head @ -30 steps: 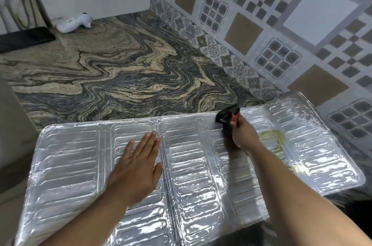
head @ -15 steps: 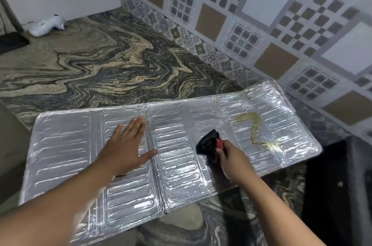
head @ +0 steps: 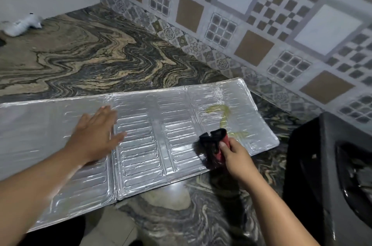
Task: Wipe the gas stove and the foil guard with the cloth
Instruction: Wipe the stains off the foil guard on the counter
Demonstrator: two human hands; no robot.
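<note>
The silver foil guard [head: 153, 135] lies flat across the marbled counter, its ribbed panels unfolded. A yellowish greasy smear [head: 223, 114] marks its right panel. My left hand [head: 96, 135] presses flat on the foil left of centre, fingers straight. My right hand [head: 235, 155] grips a black and red cloth [head: 213, 145] at the foil's near edge, just below the smear. The black gas stove [head: 330, 175] fills the lower right corner, partly out of frame.
The marbled counter [head: 90, 60] stretches back to a patterned tile wall [head: 261, 24] on the right. A white object [head: 22, 24] lies at the far left corner. The foil's near edge overhangs the counter front.
My right hand has drawn the cloth from the foil's far edge toward the near edge, uncovering the yellow smear. The view has shifted right, bringing the stove into sight. My left hand stays pressed on the foil.
</note>
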